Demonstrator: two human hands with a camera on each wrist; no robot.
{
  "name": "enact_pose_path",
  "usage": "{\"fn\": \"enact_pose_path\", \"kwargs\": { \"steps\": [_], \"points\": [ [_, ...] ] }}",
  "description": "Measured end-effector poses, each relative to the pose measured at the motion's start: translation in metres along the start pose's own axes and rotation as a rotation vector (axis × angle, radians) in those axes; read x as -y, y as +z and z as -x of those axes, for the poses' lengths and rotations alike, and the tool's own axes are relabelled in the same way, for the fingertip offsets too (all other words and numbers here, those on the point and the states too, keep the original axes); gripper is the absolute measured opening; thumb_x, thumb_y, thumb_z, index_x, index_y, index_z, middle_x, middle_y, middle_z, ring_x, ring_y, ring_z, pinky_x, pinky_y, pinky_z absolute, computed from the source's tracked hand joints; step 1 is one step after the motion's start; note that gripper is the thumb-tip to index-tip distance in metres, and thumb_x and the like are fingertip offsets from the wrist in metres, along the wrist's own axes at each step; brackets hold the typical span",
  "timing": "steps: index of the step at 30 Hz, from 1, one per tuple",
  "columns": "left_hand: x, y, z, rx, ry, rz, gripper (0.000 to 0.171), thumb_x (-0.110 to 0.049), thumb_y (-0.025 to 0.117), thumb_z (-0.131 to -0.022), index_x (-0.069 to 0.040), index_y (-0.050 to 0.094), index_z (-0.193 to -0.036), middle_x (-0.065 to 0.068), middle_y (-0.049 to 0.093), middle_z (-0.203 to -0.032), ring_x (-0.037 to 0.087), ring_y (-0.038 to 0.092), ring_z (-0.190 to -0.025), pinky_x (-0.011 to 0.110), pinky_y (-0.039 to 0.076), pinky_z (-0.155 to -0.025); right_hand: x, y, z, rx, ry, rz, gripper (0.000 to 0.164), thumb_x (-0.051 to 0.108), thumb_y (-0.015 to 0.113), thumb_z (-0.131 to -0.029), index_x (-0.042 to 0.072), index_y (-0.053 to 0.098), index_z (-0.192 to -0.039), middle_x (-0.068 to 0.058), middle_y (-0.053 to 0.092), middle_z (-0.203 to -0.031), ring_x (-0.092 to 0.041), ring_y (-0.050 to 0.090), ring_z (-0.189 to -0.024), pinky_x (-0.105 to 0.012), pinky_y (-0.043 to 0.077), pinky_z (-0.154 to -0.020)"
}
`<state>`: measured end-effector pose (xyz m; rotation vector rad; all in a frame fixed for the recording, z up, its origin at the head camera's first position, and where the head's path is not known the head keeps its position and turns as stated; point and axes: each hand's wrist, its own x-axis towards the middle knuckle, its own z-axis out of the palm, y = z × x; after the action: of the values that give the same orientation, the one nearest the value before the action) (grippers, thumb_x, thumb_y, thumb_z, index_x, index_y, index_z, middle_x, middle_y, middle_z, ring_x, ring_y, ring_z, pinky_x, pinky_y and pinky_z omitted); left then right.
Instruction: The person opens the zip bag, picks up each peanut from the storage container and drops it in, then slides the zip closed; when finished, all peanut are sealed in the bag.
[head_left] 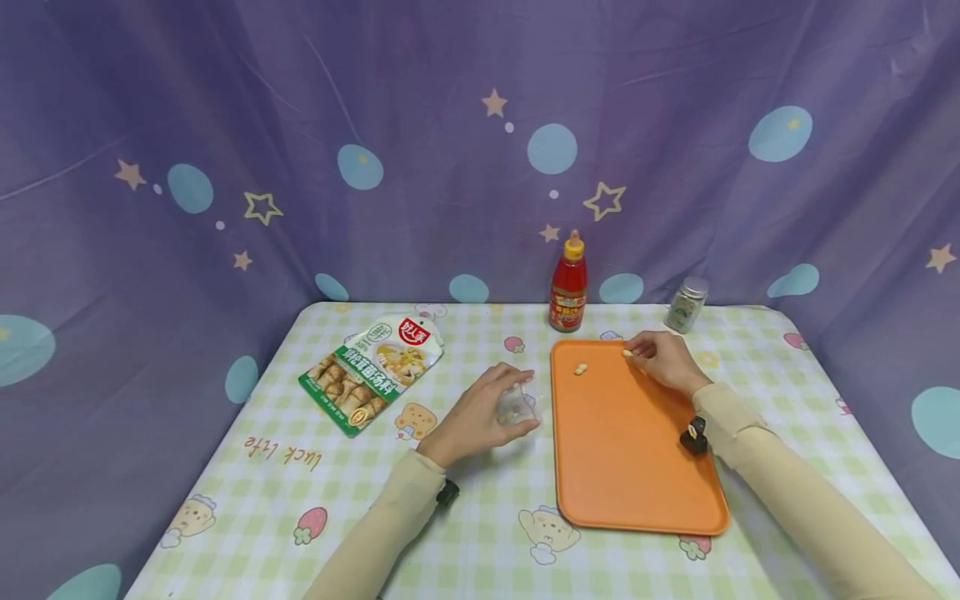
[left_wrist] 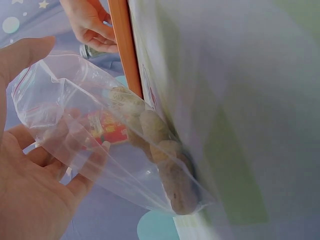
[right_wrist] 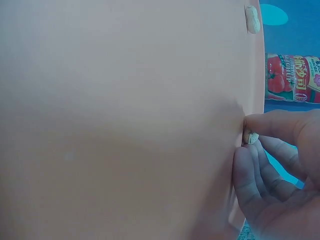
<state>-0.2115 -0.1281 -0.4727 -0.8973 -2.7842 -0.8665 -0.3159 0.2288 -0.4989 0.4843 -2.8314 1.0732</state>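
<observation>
My left hand (head_left: 474, 419) holds a small clear zip bag (head_left: 514, 407) over the tablecloth, left of an orange tray (head_left: 633, 467). Several peanuts in their shells (left_wrist: 172, 180) lie at the bottom of the bag in the left wrist view. Thumb and fingers stand at opposite sides of the bag's mouth, spreading it. At the tray's far edge, my right hand (head_left: 666, 362) pinches a peanut (right_wrist: 252, 137) between thumb and fingertips, mostly hidden by them. Another peanut (head_left: 581, 369) lies on the tray near its far left corner.
Behind the tray stand a red sauce bottle (head_left: 568, 292) with a yellow cap and a small glass jar (head_left: 686, 306) with a silvery lid. A green and white food pouch (head_left: 372, 373) lies at the left. A purple curtain (head_left: 435, 108) closes off the back.
</observation>
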Motion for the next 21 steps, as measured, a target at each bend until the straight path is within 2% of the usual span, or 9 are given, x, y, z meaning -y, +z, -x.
{"fn": "enact_pose_path", "kwargs": {
  "steps": [4,9,21],
  "points": [
    [-0.001,0.0,0.0,-0.001,0.002,0.005,0.073,-0.048,0.08,-0.089,-0.013,0.057,-0.148,-0.002,0.061,-0.135,0.014,0.056,-0.129,0.038,0.048,-0.116,0.001,0.0,0.0,-0.003,0.0,0.011,0.012,0.006,0.078,-0.09,0.0,0.077,-0.101,-0.016,0.077,-0.09,-0.022,0.072,-0.08,-0.024,0.053,-0.072],
    [-0.003,0.0,0.0,0.002,-0.002,0.004,0.072,-0.048,0.08,-0.089,-0.015,0.057,-0.149,-0.002,0.061,-0.135,0.013,0.056,-0.13,0.037,0.048,-0.115,0.002,0.001,0.001,-0.011,-0.001,0.007,0.013,0.006,0.078,-0.09,0.0,0.077,-0.102,-0.016,0.077,-0.089,-0.019,0.071,-0.079,-0.023,0.052,-0.071],
    [0.0,0.002,-0.001,0.007,-0.005,0.005,0.074,-0.049,0.08,-0.089,-0.013,0.057,-0.149,-0.003,0.06,-0.134,0.014,0.056,-0.128,0.037,0.049,-0.115,0.017,0.013,0.003,-0.006,0.03,-0.08,0.014,0.01,0.077,-0.092,0.004,0.077,-0.105,-0.015,0.076,-0.094,-0.02,0.07,-0.083,-0.024,0.053,-0.071]
  ]
}}
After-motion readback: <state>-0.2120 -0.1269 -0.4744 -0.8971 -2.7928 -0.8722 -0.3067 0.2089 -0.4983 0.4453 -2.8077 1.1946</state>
